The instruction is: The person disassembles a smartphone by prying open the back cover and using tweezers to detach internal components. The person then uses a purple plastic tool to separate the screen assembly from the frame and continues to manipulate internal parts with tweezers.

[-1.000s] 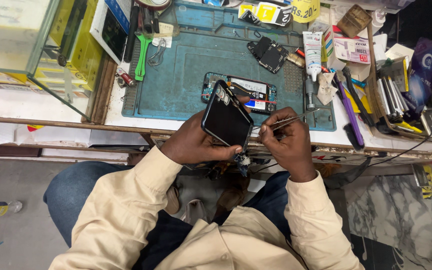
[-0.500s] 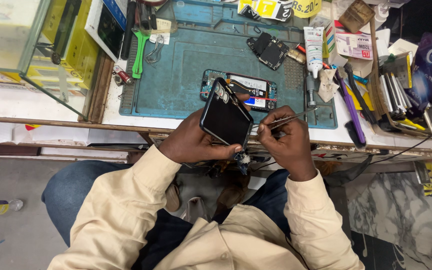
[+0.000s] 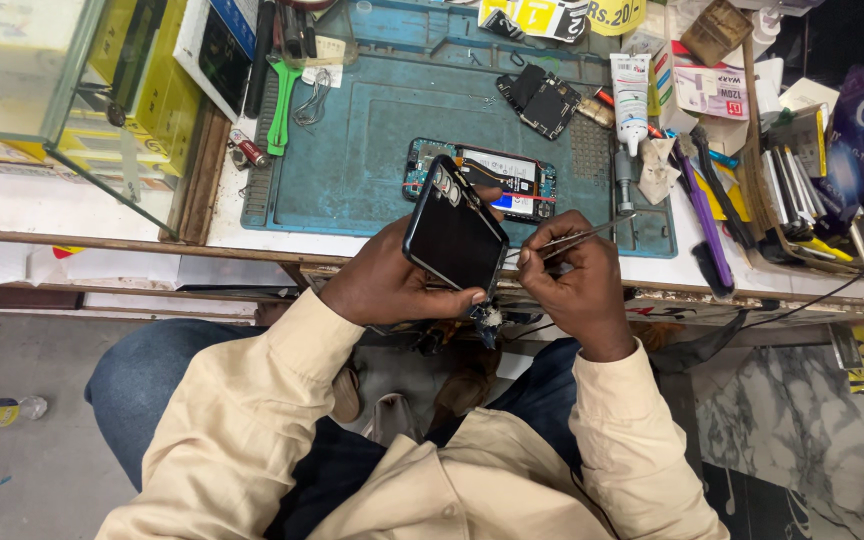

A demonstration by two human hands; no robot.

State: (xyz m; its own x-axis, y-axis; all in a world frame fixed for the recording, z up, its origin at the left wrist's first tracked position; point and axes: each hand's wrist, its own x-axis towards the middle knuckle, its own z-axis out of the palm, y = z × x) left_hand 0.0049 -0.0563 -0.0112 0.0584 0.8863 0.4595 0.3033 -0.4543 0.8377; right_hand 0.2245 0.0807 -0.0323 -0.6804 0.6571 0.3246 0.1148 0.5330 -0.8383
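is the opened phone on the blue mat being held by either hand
No, the opened phone lies on the mat; the left hand holds a separate black phone.

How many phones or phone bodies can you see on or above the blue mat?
2: a black phone held in the left hand, and an opened phone body lying on the blue mat. Clutter may hide others.

Your left hand [image 3: 387, 285] grips a black phone panel [image 3: 454, 238], glossy and dark, tilted with its top corner pointing away from you, held just above the bench edge. Your right hand [image 3: 577, 290] pinches slim metal tweezers [image 3: 577, 237], lying nearly level, their tips meeting the panel's right edge.
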